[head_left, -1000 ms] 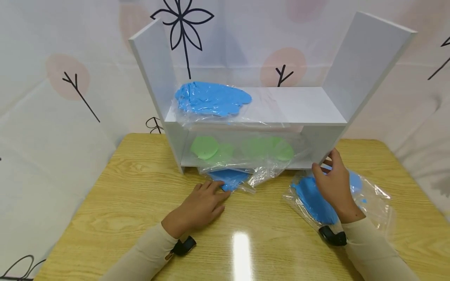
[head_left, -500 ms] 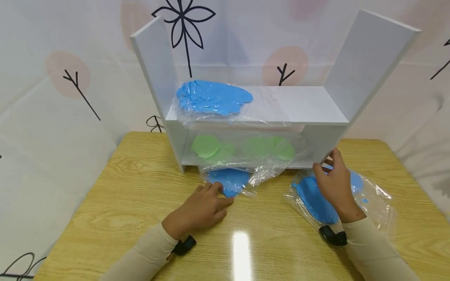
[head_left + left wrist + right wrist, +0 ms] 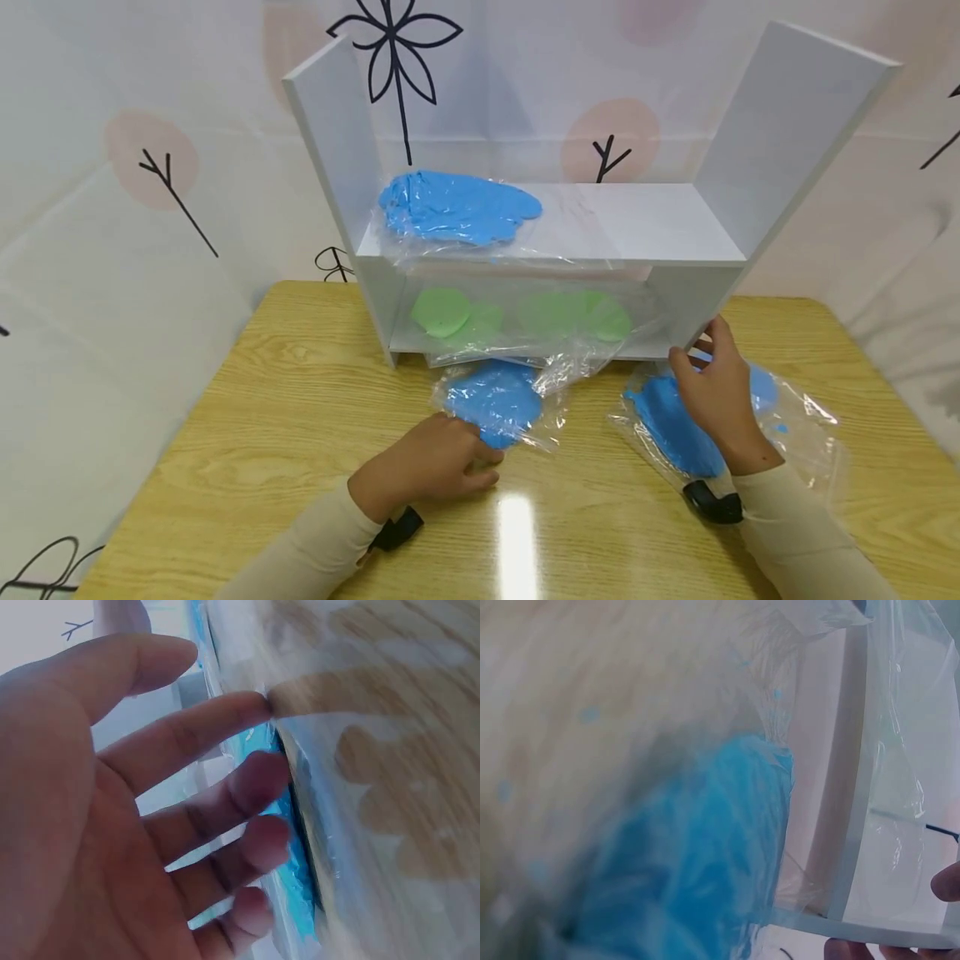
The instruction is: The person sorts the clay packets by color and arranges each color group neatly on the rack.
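Note:
A white shelf unit (image 3: 652,221) stands on the table. My right hand (image 3: 716,392) grips the lower front edge of its right side panel, thumb on one face and fingers on the other. In front of the unit's lower board lies a clear plastic bag with a flat blue slab, like soft clay (image 3: 495,398), inside. My left hand (image 3: 431,458) is at its near edge, fingertips (image 3: 262,780) touching the bag and thumb held apart. Under my right forearm and hand is another bag of blue clay (image 3: 675,425), which also shows in the right wrist view.
On the unit's upper board lies a bagged blue clay slab (image 3: 457,208), its clear plastic hanging over the front. A bag with several green discs (image 3: 442,312) rests on the lower board, its loose end draping forward. A patterned cloth (image 3: 172,350) hangs behind the table.
My left hand has drawn the blue clay bag toward me from beneath the unit, so more of the bag shows. The right hand keeps its grip on the panel.

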`<state>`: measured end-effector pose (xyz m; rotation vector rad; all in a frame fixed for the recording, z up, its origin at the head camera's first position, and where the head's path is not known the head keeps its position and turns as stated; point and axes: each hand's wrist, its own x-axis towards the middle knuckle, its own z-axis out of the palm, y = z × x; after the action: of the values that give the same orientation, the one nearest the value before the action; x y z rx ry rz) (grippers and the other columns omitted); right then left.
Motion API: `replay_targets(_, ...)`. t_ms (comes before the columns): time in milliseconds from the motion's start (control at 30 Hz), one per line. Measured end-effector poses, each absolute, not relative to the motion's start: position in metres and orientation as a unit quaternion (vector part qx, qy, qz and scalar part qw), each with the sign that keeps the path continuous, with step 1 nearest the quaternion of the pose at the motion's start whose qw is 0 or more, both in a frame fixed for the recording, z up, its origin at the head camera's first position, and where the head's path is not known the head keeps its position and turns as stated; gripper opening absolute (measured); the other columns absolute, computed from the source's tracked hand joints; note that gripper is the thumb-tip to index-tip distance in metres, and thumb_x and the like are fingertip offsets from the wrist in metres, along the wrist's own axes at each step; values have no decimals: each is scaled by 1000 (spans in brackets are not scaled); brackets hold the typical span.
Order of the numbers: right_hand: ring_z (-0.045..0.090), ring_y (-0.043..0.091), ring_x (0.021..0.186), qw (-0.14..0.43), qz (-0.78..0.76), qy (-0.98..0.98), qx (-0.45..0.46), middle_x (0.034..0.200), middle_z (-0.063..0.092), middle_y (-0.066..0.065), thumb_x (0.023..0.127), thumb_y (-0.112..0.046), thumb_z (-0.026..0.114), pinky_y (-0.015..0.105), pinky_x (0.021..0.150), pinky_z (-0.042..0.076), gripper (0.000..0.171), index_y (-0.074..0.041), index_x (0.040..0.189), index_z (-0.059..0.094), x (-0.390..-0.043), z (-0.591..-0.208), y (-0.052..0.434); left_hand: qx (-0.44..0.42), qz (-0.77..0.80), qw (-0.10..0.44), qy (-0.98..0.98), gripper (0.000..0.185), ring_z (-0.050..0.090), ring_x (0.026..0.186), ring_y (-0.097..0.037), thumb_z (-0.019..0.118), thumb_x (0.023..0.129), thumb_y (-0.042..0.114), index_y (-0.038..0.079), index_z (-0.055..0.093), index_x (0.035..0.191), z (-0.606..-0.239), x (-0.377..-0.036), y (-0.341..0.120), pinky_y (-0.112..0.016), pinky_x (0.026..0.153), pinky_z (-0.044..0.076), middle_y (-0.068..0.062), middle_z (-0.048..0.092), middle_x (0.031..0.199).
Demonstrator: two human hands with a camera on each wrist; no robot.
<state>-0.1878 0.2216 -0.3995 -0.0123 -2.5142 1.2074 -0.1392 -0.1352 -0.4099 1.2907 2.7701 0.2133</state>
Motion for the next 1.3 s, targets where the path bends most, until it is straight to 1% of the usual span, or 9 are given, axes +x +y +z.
replay_targets(200,55,47,123,172,426,-888,-6,145,48,23,99,-18,51,53,93,55,65,-14,158,24,-187,-399,222,417,40,8,908,23,42,83,-11,64,95,44,35,77,111,-410,-137,-134,-27,73,34,6,53,93)
replay_targets(333,55,46,124,171,428,-888,-6,144,48,22,99,-18,51,52,93,55,65,-15,158,24,-188,-399,222,418,48,-5,907,20,48,123,-21,64,95,43,36,78,107,-411,-139,-134,-40,98,44,0,57,131)
replay_targets(400,55,47,123,172,427,-888,-5,144,48,23,99,-18,51,60,93,51,64,-14,158,24,-188,-399,222,415,72,15,907,19,36,145,-33,64,95,41,34,79,107,-410,-139,-135,-52,113,39,-5,46,152)
replay_targets(467,55,47,123,172,426,-888,-5,144,48,23,99,-18,51,62,93,50,64,-13,158,25,-188,-399,223,409,97,46,906,19,21,152,-42,64,96,38,32,79,108,-409,-140,-135,-60,118,30,-9,34,162)
replay_targets(633,55,47,123,173,427,-888,-5,144,48,23,99,-18,52,60,92,51,64,-13,157,25,-188,-398,224,394,125,95,906,20,21,151,-42,64,97,38,31,78,108,-409,-142,-134,-59,120,26,-8,35,161)
replay_targets(867,55,48,123,167,430,-887,1,148,47,22,100,-17,52,61,93,50,64,-14,158,25,-187,-398,224,379,123,83,913,14,33,148,-36,64,94,37,28,66,83,-411,-141,-133,-59,114,37,-2,47,154)
replay_targets(967,55,48,123,163,433,-886,1,148,46,23,100,-18,51,63,94,49,63,-13,157,25,-186,-397,223,376,129,65,915,8,40,146,-30,62,96,28,23,66,101,-412,-143,-134,-52,115,39,-3,51,150)
replay_targets(1100,54,48,124,167,435,-885,2,147,46,23,100,-18,51,64,94,49,63,-12,157,26,-187,-397,223,378,126,31,917,42,44,142,-26,62,98,21,14,54,139,-413,-146,-136,-44,116,40,-8,49,151)
replay_targets(1300,54,48,124,168,433,-886,3,148,46,22,100,-18,51,64,94,48,63,-14,158,24,-188,-400,224,374,87,26,923,55,45,140,-32,67,95,24,16,51,146,-414,-147,-139,-60,111,40,-10,47,152)
